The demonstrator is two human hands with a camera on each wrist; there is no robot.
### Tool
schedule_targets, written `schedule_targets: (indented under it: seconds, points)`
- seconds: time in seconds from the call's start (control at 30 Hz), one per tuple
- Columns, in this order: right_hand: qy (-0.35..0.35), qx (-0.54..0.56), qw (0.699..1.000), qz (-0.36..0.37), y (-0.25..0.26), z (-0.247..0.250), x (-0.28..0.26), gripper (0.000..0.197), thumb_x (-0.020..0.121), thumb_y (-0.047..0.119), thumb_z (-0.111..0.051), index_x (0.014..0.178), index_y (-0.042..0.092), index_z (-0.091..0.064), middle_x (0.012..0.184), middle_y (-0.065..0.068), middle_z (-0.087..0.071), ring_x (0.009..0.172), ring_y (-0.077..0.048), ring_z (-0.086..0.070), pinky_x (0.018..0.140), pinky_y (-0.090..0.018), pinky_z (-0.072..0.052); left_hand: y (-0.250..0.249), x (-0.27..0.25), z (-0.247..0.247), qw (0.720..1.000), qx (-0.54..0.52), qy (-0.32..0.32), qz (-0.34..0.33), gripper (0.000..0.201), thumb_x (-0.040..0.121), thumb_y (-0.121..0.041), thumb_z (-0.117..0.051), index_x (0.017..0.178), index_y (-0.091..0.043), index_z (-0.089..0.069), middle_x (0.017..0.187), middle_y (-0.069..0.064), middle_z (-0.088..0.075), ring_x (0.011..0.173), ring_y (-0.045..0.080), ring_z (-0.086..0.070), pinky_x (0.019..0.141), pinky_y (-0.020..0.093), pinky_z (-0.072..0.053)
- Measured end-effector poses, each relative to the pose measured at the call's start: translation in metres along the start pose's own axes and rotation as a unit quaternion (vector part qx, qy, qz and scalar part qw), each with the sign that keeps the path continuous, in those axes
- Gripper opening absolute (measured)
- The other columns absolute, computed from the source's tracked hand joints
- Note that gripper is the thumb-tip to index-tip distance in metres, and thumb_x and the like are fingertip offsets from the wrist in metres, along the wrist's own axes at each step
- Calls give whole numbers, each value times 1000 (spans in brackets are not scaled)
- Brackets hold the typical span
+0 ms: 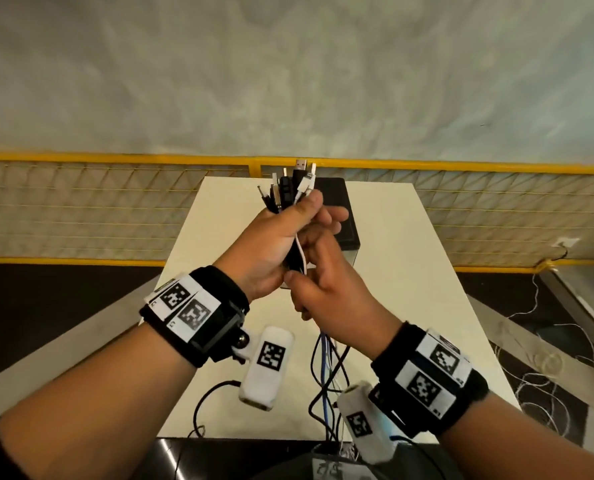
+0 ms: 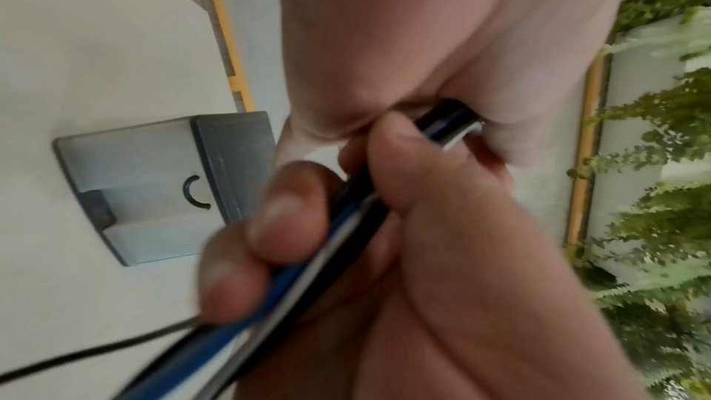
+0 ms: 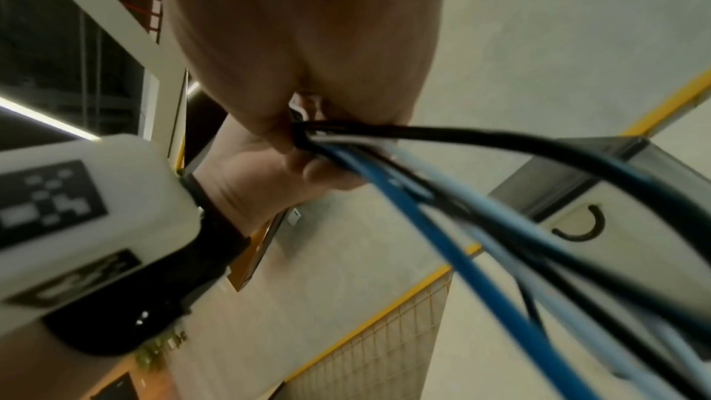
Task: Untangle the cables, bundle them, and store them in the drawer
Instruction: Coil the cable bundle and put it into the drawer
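at frame centre, above a white table, the left hand and right hand both grip one bunch of cables, plugs up.

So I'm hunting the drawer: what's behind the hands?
A dark box on the table, partly covered by the left hand, right hand and cables; its front is hidden.

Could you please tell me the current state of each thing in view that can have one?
cables: gathered side by side, plug ends up, tails hanging to the table.
left hand: grips the cables just below the plugs.
right hand: grips the cables lower down.
drawer: shut, on the table.
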State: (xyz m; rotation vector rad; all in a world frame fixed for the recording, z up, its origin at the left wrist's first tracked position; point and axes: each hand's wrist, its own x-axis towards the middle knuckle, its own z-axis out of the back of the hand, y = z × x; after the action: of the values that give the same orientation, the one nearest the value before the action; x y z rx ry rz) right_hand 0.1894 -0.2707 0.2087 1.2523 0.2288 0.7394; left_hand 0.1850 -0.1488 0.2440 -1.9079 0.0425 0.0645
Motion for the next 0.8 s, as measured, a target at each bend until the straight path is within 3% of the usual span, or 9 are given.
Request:
schedule_targets:
  seconds: [0.07, 0.17, 0.27, 0.43, 0.5, 0.6, 0.67, 0.73, 0.8]
  points:
    - [-2, -14, 1000, 15, -3, -1, 3, 42, 91, -2, -51, 127, 14, -39, 95, 12, -54, 70, 4, -56, 62, -13, -43, 4, -1, 5, 999, 21, 30, 21, 27, 85, -36, -58, 77, -12, -69, 118, 14, -71, 122, 36, -60, 97, 41, -51]
    - [10, -33, 999, 19, -6, 1, 3, 43, 92, -3, -50, 131, 11, -40, 93, 21, -49, 76, 11, -53, 65, -8, -41, 4, 0, 9, 997, 26, 52, 54, 31, 85, -37, -59, 87, -11, -75, 124, 14, -69, 121, 31, -62, 107, 47, -46]
    - [9, -57, 998, 22, -9, 1, -1, 30, 94, 3, -50, 120, 15, -43, 82, 19, -50, 68, 6, -54, 61, -12, -38, -1, 3, 6, 998, -20, 30, 45, 31, 88, -35, -56, 81, -11, -75, 122, 12, -71, 123, 30, -62, 103, 42, -49]
    - [24, 13, 999, -29, -15, 1, -5, 20, 96, 12, -50, 107, 27, -47, 68, 11, -55, 54, -5, -51, 54, -28, -43, 6, 5, 0, 995, -98, 2, 18, 39, 88, -42, -51, 65, -14, -69, 94, 6, -76, 113, 26, -67, 89, 37, -52]
    - [42, 28, 998, -49, -20, 4, -9, 14, 97, 16, -52, 104, 27, -48, 64, 6, -55, 53, -11, -51, 52, -30, -45, 11, 7, 2, 993, -114, 7, 15, 44, 92, -46, -45, 71, -16, -69, 96, 3, -76, 114, 24, -67, 98, 44, -43]
    - [69, 48, 991, -100, -28, 6, -15, 5, 97, 15, -55, 96, 19, -53, 62, 4, -53, 52, -16, -52, 52, -32, -46, 13, 9, 7, 991, -132, 19, -5, 47, 86, -52, -44, 79, -15, -73, 100, 5, -76, 114, 28, -67, 113, 52, -31]
    - [98, 60, 985, -127, -35, 6, -21, 9, 96, 13, -57, 88, 16, -55, 60, 5, -52, 49, -16, -52, 52, -29, -45, 10, 9, 8, 986, -162, 21, -11, 51, 88, -51, -43, 78, -13, -75, 95, 7, -77, 94, 25, -74, 101, 48, -49]
    - [129, 81, 976, -153, -41, 9, -27, 11, 95, 14, -58, 84, 15, -56, 57, 5, -52, 46, -17, -53, 57, -33, -48, 5, 8, 10, 984, -180, 9, 1, 56, 94, -51, -39, 73, -15, -76, 85, 6, -76, 63, 14, -70, 67, 36, -61]
    - [149, 109, 966, -181, -48, 13, -29, 11, 95, 16, -60, 84, 14, -57, 54, 4, -52, 45, -17, -52, 67, -43, -51, 3, 7, 12, 984, -178, -2, 15, 58, 98, -52, -36, 68, -17, -71, 76, 3, -73, 42, 7, -52, 44, 22, -47]
